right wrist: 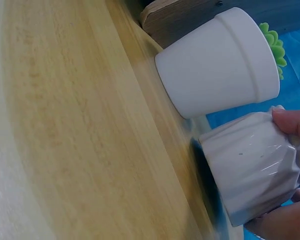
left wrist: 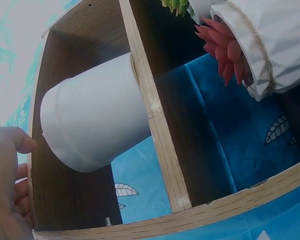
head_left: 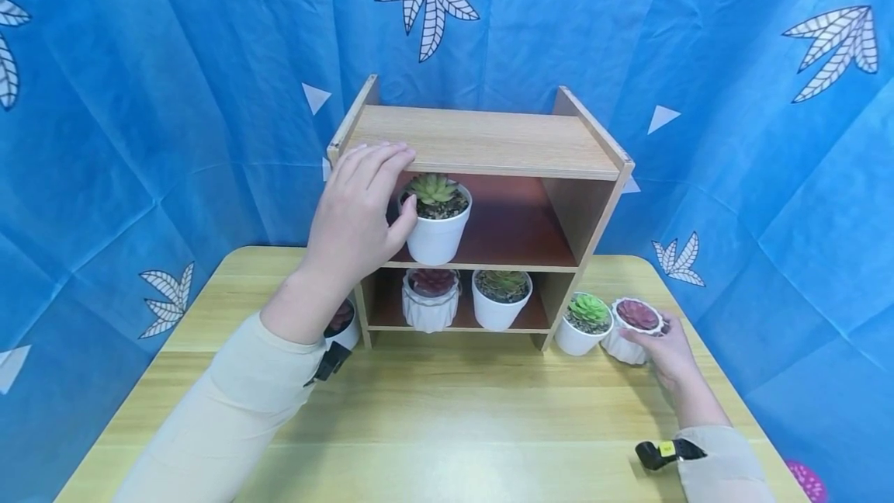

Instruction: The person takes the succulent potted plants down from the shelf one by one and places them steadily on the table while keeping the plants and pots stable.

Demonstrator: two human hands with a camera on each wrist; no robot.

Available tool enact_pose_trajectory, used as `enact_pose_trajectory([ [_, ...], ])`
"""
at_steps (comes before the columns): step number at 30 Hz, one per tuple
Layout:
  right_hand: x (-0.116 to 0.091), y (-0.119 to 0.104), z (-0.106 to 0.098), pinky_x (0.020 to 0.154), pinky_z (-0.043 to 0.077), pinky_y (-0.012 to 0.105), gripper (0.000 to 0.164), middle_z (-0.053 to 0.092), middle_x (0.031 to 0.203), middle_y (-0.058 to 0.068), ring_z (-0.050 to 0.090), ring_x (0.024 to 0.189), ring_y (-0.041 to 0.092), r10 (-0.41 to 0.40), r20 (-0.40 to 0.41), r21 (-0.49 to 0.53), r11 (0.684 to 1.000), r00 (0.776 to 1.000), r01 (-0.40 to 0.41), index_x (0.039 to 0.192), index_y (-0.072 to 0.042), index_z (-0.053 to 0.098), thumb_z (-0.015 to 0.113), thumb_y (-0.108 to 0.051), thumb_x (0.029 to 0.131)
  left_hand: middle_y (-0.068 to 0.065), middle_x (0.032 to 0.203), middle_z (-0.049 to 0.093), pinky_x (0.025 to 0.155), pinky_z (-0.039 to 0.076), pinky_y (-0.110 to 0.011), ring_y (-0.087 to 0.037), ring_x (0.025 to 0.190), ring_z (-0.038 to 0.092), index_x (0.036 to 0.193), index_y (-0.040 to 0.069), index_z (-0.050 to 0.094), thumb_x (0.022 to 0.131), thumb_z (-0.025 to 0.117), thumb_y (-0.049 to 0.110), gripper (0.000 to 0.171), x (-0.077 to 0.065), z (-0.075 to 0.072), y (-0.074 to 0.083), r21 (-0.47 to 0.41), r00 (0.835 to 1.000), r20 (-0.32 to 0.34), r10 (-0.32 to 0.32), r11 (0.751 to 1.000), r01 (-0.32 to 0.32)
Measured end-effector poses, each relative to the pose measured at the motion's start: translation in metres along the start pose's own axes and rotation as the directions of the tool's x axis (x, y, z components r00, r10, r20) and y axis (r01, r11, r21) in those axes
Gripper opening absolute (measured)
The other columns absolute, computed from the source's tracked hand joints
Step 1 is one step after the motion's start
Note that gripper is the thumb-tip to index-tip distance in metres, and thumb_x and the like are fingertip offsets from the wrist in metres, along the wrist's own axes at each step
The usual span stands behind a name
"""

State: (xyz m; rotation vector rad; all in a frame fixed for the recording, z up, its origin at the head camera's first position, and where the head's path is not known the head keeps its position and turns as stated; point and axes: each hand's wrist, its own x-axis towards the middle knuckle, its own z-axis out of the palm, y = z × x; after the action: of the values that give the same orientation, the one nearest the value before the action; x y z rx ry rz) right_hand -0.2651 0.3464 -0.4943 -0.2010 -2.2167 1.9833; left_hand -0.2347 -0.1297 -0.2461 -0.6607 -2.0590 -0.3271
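Note:
My left hand [head_left: 363, 208] is at the front edge of the wooden shelf's [head_left: 482, 142] top board, fingers extended and thumb spread. Beside the thumb, a white pot with a green succulent [head_left: 438, 235] stands on the upper level; in the left wrist view this pot [left wrist: 97, 112] shows from below, and the fingers are apart from it. Far to the right, my right hand [head_left: 670, 348] grips a white fluted pot with a red succulent [head_left: 624, 348] near its rim. The right wrist view shows thumb and fingers on either side of the fluted pot [right wrist: 255, 162]; whether its base touches the table I cannot tell.
On the lower level are a twine-tied white pot with a red succulent [head_left: 429, 309] and a white pot with a green one [head_left: 501, 309]. A bright green succulent pot [head_left: 583, 328] stands right of the shelf. Another dark-red potted plant [head_left: 344, 328] is partly hidden behind my left wrist.

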Motion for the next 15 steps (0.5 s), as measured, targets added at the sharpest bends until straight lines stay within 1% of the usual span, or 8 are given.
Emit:
enact_pose_trajectory([
  [3, -0.0017, -0.0034, 0.0008, 0.078, 0.044, 0.012, 0.066, 0.049, 0.107, -0.003, 0.052, 0.091, 0.003, 0.023, 0.001, 0.003, 1.000, 1.000, -0.023, 0.121, -0.005, 0.037, 0.077, 0.000, 0.069, -0.011, 0.130, 0.052, 0.109, 0.025, -0.035, -0.026, 0.124, 0.042, 0.127, 0.005, 0.053, 0.084, 0.058, 0.023, 0.047, -0.0003, 0.0003, 0.0000, -0.001, 1.000, -0.002, -0.001, 1.000, 0.001],
  [4, -0.0018, -0.0036, 0.0006, 0.079, 0.044, 0.012, 0.067, 0.048, 0.108, -0.003, 0.052, 0.092, 0.003, 0.025, 0.012, -0.019, 1.000, 1.000, -0.025, 0.123, -0.004, 0.036, 0.077, -0.001, 0.070, -0.011, 0.130, 0.052, 0.109, 0.025, -0.035, -0.026, 0.124, 0.042, 0.127, 0.005, 0.053, 0.084, 0.058, 0.023, 0.047, -0.0004, 0.0004, 0.0000, -0.001, 1.000, -0.003, -0.001, 1.000, 0.001],
  [8, -0.0009, -0.0011, -0.0020, 0.082, 0.042, 0.012, 0.081, 0.044, 0.115, 0.002, 0.049, 0.096, 0.003, 0.052, 0.035, -0.060, 0.997, 0.998, -0.050, 0.132, 0.002, 0.026, 0.078, -0.007, 0.071, -0.010, 0.130, 0.052, 0.109, 0.025, -0.035, -0.026, 0.123, 0.043, 0.127, 0.005, 0.053, 0.084, 0.058, 0.024, 0.047, -0.0008, 0.0009, 0.0003, -0.001, 1.000, -0.002, -0.002, 1.000, 0.002],
  [9, -0.0008, -0.0005, -0.0026, 0.087, 0.042, 0.015, 0.086, 0.042, 0.120, 0.007, 0.048, 0.101, 0.006, 0.059, 0.043, -0.083, 0.995, 0.997, -0.055, 0.134, 0.003, 0.022, 0.078, -0.010, 0.071, -0.010, 0.130, 0.052, 0.109, 0.025, -0.035, -0.026, 0.123, 0.043, 0.127, 0.005, 0.053, 0.084, 0.058, 0.024, 0.047, -0.0009, 0.0010, 0.0003, -0.001, 1.000, -0.002, -0.001, 1.000, 0.001],
  [11, 0.0001, 0.0024, -0.0044, 0.091, 0.040, 0.018, 0.095, 0.036, 0.127, 0.012, 0.045, 0.106, 0.010, 0.082, 0.050, -0.146, 0.986, 0.995, -0.074, 0.136, 0.004, 0.015, 0.080, -0.020, 0.071, -0.010, 0.130, 0.052, 0.109, 0.025, -0.035, -0.026, 0.123, 0.043, 0.127, 0.006, 0.052, 0.084, 0.058, 0.024, 0.047, -0.0009, 0.0011, 0.0004, 0.000, 1.000, -0.002, -0.001, 1.000, 0.001],
  [12, 0.0000, 0.0022, -0.0046, 0.095, 0.039, 0.023, 0.099, 0.032, 0.131, 0.017, 0.043, 0.111, 0.016, 0.093, 0.058, -0.176, 0.981, 0.994, -0.081, 0.137, 0.004, 0.012, 0.079, -0.023, 0.071, -0.010, 0.130, 0.052, 0.109, 0.025, -0.035, -0.026, 0.123, 0.043, 0.127, 0.006, 0.052, 0.084, 0.058, 0.024, 0.047, -0.0009, 0.0012, 0.0003, 0.000, 1.000, -0.003, 0.000, 1.000, 0.000],
  [13, 0.0004, 0.0031, -0.0051, 0.096, 0.039, 0.025, 0.101, 0.030, 0.134, 0.020, 0.041, 0.114, 0.019, 0.097, 0.064, -0.212, 0.974, 0.993, -0.082, 0.138, 0.004, 0.010, 0.079, -0.028, 0.071, -0.010, 0.130, 0.052, 0.109, 0.025, -0.035, -0.026, 0.123, 0.043, 0.127, 0.006, 0.052, 0.084, 0.058, 0.023, 0.047, -0.0009, 0.0013, 0.0003, -0.001, 1.000, -0.005, 0.001, 1.000, -0.001],
  [15, -0.0013, -0.0005, -0.0040, 0.102, 0.034, 0.035, 0.104, 0.022, 0.138, 0.026, 0.035, 0.121, 0.029, 0.107, 0.084, -0.274, 0.958, 0.991, -0.081, 0.139, 0.006, 0.005, 0.076, -0.031, 0.074, -0.010, 0.130, 0.052, 0.109, 0.025, -0.035, -0.027, 0.123, 0.043, 0.127, 0.006, 0.053, 0.084, 0.058, 0.023, 0.047, -0.0008, 0.0015, 0.0000, -0.003, 1.000, -0.009, 0.002, 1.000, -0.002],
])
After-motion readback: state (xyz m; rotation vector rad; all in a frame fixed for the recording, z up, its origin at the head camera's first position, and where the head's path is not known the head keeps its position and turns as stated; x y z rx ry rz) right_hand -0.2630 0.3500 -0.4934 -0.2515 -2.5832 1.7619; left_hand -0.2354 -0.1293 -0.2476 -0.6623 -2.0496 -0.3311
